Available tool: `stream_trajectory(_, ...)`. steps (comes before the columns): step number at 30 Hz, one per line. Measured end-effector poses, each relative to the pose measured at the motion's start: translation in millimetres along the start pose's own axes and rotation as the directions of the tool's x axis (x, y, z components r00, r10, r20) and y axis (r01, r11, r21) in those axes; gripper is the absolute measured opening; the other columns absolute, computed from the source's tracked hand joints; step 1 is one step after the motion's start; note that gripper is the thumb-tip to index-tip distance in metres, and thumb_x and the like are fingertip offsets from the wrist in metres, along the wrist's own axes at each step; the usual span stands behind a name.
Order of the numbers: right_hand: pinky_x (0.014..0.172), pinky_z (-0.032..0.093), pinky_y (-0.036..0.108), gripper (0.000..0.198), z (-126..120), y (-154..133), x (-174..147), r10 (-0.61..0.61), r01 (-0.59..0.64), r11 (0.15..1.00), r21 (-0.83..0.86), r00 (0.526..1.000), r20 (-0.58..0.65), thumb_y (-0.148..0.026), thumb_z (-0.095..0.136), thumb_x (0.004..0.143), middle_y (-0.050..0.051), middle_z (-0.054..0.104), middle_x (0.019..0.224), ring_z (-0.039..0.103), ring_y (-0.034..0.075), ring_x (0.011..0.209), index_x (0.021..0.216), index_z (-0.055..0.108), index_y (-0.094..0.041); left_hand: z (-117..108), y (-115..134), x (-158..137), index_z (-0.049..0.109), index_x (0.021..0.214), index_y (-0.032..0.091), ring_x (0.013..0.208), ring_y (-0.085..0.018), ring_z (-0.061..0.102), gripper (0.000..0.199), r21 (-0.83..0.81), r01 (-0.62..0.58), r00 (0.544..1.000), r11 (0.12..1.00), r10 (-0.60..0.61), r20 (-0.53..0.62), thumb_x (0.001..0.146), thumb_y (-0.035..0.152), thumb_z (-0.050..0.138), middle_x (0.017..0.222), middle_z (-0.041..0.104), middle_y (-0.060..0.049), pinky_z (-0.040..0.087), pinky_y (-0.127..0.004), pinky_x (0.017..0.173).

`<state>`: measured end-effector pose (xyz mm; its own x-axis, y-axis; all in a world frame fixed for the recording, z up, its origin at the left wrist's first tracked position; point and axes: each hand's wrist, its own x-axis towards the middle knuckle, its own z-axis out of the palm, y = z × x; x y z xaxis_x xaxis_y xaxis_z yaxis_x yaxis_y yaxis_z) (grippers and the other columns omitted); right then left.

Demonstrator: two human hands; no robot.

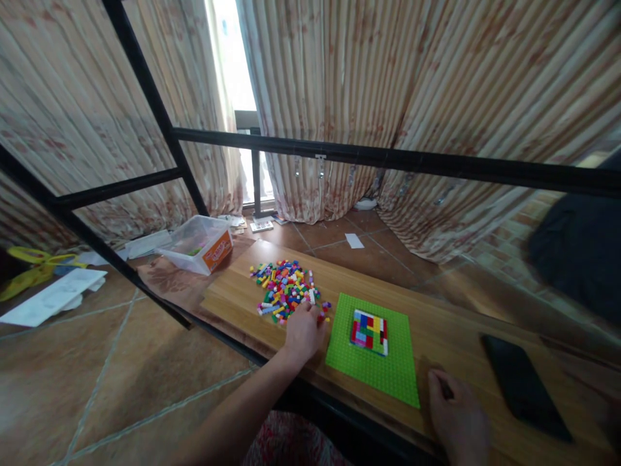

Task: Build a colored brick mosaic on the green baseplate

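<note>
My left hand (pixel 305 331) reaches down at the near right edge of a loose pile of small coloured building bricks (pixel 286 285). Its fingers are bent together among the bricks; their tips are partly hidden, and I cannot make out what is between them. To the right lies a green studded baseplate (pixel 339 343). Near its middle sits a low, roughly square block of bricks (pixel 369 332) in red, blue, yellow, green and white. My right hand (pixel 458 411) rests on the table just right of the baseplate, loosely curled, with no brick showing in it.
A dark phone (pixel 526 387) lies on the wooden table (pixel 436 317), right of my right hand. A clear plastic box (pixel 198 243) with an orange label stands beyond the left end. A black metal frame (pixel 339 150) crosses before the curtains (pixel 310 77). Papers (pixel 55 296) lie on the floor.
</note>
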<state>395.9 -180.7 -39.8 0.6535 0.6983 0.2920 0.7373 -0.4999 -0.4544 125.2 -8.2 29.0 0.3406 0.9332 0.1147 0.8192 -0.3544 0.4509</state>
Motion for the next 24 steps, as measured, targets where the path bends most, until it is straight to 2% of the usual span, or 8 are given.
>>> stream_trajectory(5,0.066,0.046,0.034,0.049,-1,-5,0,-0.011,0.011,0.999,0.043,1.000,-0.016,-0.057,0.037,0.087,0.011,0.071,0.094,0.065,0.025,0.077,0.089,0.067,-0.019,7,7,6,0.065,0.091,0.019,0.093,-0.020,0.059,0.013,0.101,0.036,0.999,0.994,-0.038,0.017,0.088,0.025,0.053,0.101,0.060,-0.008,0.045,-0.031,0.081)
stream_trajectory(9,0.066,0.045,0.034,0.052,1,-5,0,-0.021,0.022,0.999,0.033,0.999,-0.045,-0.058,0.034,0.089,0.011,0.071,0.093,0.065,0.025,0.077,0.090,0.067,-0.018,6,5,6,0.065,0.090,0.020,0.087,-0.018,0.060,0.011,0.067,0.025,1.000,0.997,-0.025,-0.012,0.086,0.020,0.055,0.097,0.060,-0.007,0.044,-0.029,0.078)
stream_trajectory(14,0.065,0.044,0.033,0.056,3,-6,-1,-0.044,0.046,0.998,0.034,0.996,-0.078,-0.059,0.031,0.091,0.012,0.071,0.093,0.063,0.024,0.076,0.090,0.068,-0.017,2,-1,3,0.062,0.088,0.019,0.078,-0.016,0.059,0.012,-0.140,-0.022,0.993,0.990,0.006,-0.118,0.089,0.021,0.051,0.090,0.063,-0.005,0.042,-0.027,0.072)
stream_trajectory(17,0.067,0.044,0.033,0.056,2,-8,-1,-0.077,0.083,0.995,0.059,0.993,-0.095,-0.059,0.031,0.092,0.012,0.071,0.094,0.063,0.024,0.076,0.089,0.068,-0.017,1,-3,-1,0.062,0.090,0.018,0.070,-0.014,0.058,0.015,-0.338,-0.011,0.996,0.941,-0.018,-0.082,0.090,0.021,0.047,0.077,0.063,-0.001,0.041,-0.025,0.066)
stream_trajectory(20,0.068,0.045,0.033,0.055,0,-11,-2,-0.080,0.088,0.993,0.079,0.991,-0.106,-0.058,0.031,0.093,0.012,0.071,0.095,0.063,0.023,0.074,0.088,0.067,-0.017,1,-2,-5,0.063,0.089,0.018,0.073,-0.014,0.060,0.016,-0.495,-0.043,0.998,0.868,0.020,-0.051,0.088,0.019,0.047,0.079,0.066,-0.001,0.044,-0.024,0.067)
stream_trajectory(24,0.069,0.045,0.033,0.054,-1,-13,-2,-0.075,0.086,0.992,0.091,0.991,-0.109,-0.056,0.032,0.094,0.012,0.070,0.095,0.063,0.023,0.077,0.087,0.068,-0.017,4,5,-11,0.067,0.087,0.020,0.080,-0.015,0.063,0.018,-0.559,-0.097,0.995,0.824,0.095,-0.032,0.087,0.020,0.049,0.085,0.070,-0.002,0.046,-0.026,0.074)
